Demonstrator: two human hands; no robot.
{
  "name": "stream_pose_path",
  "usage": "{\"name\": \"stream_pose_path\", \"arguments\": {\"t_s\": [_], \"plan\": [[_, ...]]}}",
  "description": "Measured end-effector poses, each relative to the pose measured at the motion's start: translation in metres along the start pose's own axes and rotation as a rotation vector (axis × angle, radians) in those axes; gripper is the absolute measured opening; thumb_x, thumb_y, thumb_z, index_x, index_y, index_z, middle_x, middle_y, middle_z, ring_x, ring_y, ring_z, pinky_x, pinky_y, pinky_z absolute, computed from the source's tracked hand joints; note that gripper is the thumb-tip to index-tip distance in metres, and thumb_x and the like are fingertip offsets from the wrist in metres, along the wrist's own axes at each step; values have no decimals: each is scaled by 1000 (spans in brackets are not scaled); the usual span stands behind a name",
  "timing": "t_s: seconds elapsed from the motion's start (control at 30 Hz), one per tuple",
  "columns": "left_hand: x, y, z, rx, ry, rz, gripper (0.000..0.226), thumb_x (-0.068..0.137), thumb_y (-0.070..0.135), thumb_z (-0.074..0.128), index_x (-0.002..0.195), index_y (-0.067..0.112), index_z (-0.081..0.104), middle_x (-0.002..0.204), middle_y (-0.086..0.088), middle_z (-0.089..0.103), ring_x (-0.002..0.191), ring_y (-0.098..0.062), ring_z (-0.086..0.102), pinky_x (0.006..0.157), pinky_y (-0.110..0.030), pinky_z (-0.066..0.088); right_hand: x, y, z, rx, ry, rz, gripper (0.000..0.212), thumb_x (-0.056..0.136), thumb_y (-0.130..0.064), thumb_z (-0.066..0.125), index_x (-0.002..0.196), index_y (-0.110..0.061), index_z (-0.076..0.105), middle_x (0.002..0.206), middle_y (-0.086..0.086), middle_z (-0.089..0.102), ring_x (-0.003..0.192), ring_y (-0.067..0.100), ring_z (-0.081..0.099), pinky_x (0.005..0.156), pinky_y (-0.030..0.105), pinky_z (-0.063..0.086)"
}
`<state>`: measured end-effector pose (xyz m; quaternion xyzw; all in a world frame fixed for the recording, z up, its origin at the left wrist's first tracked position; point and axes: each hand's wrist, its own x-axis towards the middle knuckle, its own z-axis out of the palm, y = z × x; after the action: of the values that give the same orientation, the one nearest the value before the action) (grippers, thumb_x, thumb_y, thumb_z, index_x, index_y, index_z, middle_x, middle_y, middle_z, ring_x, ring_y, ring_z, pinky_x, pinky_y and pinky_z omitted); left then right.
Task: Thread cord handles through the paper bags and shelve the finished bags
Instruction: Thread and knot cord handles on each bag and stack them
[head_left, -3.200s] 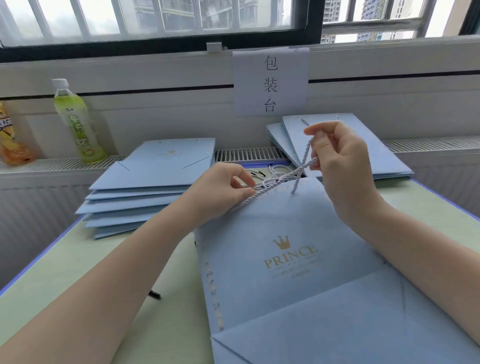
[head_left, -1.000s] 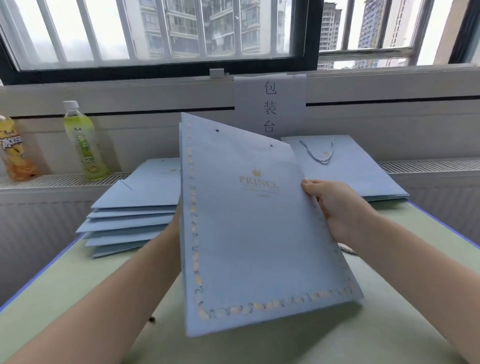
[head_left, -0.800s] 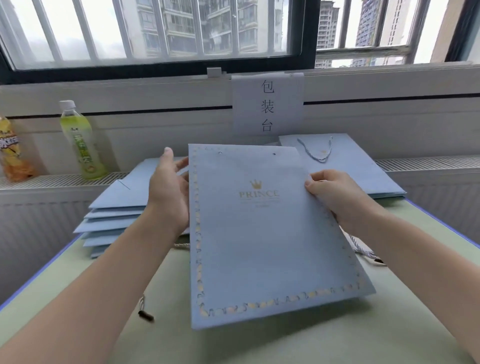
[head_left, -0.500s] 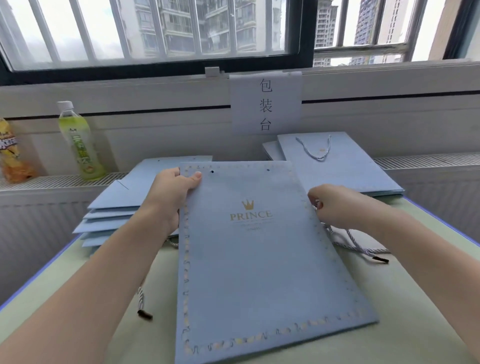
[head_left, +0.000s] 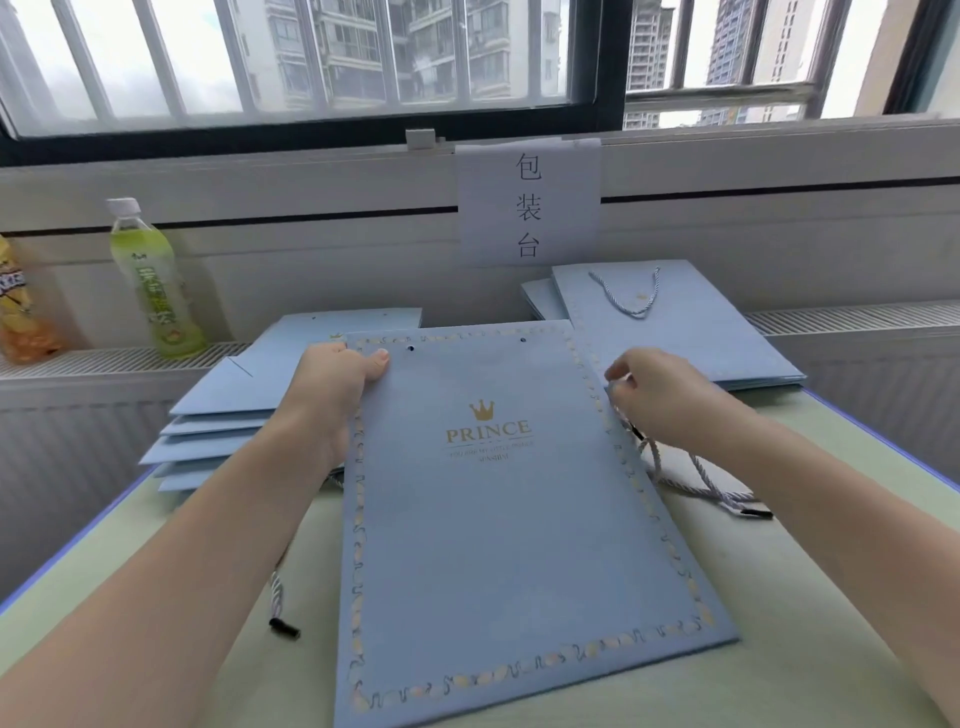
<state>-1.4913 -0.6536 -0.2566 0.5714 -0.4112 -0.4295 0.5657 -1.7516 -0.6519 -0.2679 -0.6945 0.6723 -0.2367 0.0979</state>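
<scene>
Pale green surface under a barred window. At far left, an orange snack packet and a green drink bottle upright on the radiator ledge. Next, a stack of flat blue bags. Left hand gripping the top-left corner of the flat paper bag, thumb on its face beside two empty punched holes. Loose cord lying under the left forearm. Right hand pinching a cord handle just beside the bag's right edge. Behind, finished bags with a threaded cord, below a paper sign.
</scene>
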Motion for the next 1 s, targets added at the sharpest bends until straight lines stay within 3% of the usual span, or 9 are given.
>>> {"name": "stream_pose_path", "arguments": {"t_s": [0.1, 0.2, 0.3, 0.4, 0.53, 0.6, 0.67, 0.83, 1.0], "plan": [[-6, 0, 5, -54, -38, -21, 21, 92, 3, 56, 111, -4, 53, 98, -20, 64, 71, -28, 62, 61, -38, 53, -1, -7, -10, 376, 348, -121, 32, 95, -4, 34, 117, -9, 56, 85, 8, 56, 65, 13, 52, 59, 16, 46], [-17, 0, 14, -60, -115, -4, 3, 92, 7, 54, 92, 5, 52, 87, -17, 62, 66, -27, 61, 60, -37, 54, -10, -21, -16, 640, 477, -312, 31, 95, -1, 35, 99, -21, 58, 79, 5, 49, 72, 26, 53, 67, 28, 53], [-22, -4, 23, 20, -140, 40, 13, 93, 9, 53, 105, 4, 56, 89, -15, 64, 67, -27, 62, 61, -36, 55, -22, -35, -12, 718, 460, -452, 37, 96, 1, 39, 88, -29, 60, 90, -8, 50, 82, 14, 57, 72, 15, 49], [-19, -11, 28, 217, -117, 67, 17, 91, 8, 54, 108, 8, 54, 89, -10, 60, 70, -23, 59, 63, -32, 50, -32, -47, -5, 682, 396, -605, 31, 96, -1, 43, 92, -23, 64, 92, -10, 51, 81, 6, 58, 77, 21, 50], [-21, -20, 34, 813, -73, 226, 8, 90, 16, 47, 90, 12, 54, 79, -1, 52, 80, -22, 52, 55, -24, 35, -46, -57, 19, 461, 247, -843, 22, 91, -2, 47, 100, -8, 66, 97, 4, 53, 84, 14, 55, 76, 26, 48], [-24, -24, 36, 1138, -107, 341, 16, 91, 18, 39, 78, 14, 48, 73, -2, 47, 73, -21, 49, 50, -25, 27, -49, -58, 31, 380, 162, -874, 20, 91, -4, 48, 101, -8, 66, 97, 5, 55, 81, 15, 54, 74, 27, 47], [-30, -26, 39, 1220, -96, 389, 20, 90, 17, 37, 70, 14, 39, 68, -3, 42, 62, -19, 42, 49, -27, 24, -49, -57, 36, 338, 129, -847, 20, 90, -8, 47, 99, -10, 65, 91, 2, 57, 75, 10, 52, 69, 20, 44], [-39, -27, 46, 1055, -204, 567, 21, 93, 24, 46, 101, 16, 64, 103, 1, 65, 103, -20, 55, 86, -33, 45, -36, -49, 28, 366, 143, -625, 35, 89, 7, 43, 113, -12, 59, 78, -21, 49, 71, -11, 50, 64, 6, 37], [-47, -20, 51, 462, -363, 513, 13, 94, 20, 55, 106, 15, 57, 93, 4, 67, 86, -8, 62, 71, -16, 46, -27, -33, 33, 260, 143, -480, 31, 94, 1, 43, 117, -9, 60, 93, -4, 59, 74, 0, 45, 65, 11, 31]]}}
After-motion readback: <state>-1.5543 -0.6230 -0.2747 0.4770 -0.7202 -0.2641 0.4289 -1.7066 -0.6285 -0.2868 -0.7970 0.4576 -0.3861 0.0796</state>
